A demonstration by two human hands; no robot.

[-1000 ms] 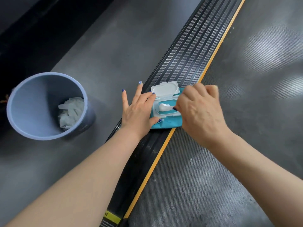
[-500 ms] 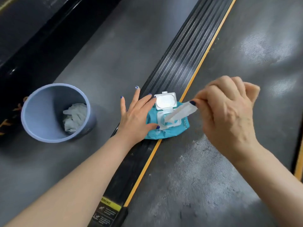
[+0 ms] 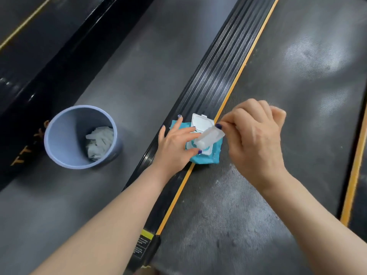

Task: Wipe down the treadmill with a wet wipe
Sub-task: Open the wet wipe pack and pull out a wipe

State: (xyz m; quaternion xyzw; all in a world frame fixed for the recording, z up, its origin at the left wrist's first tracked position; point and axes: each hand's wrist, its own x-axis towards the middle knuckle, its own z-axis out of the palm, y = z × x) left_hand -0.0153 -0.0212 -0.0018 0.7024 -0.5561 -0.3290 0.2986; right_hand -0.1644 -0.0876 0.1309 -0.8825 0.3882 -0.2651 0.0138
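A teal wet-wipe pack [image 3: 206, 157] with its white flip lid [image 3: 201, 122] open lies across the treadmill's ribbed black side rail [image 3: 218, 76] and its orange stripe. My left hand [image 3: 174, 147] presses flat on the pack with straight fingers. My right hand [image 3: 256, 139] pinches the end of a white wet wipe [image 3: 209, 136] that stretches out of the pack's opening. The grey treadmill belt [image 3: 288, 96] lies to the right of the rail.
A blue-grey waste bin [image 3: 59, 139] holding several used white wipes stands on the dark floor to the left. A second orange-edged rail [image 3: 353, 175] borders the belt on the right. A warning label [image 3: 144, 243] sits at the rail's near end.
My right hand took hold of the wipe in the pack's opening and drew it up and out to the right. The pack shifted and crumpled under my left hand.
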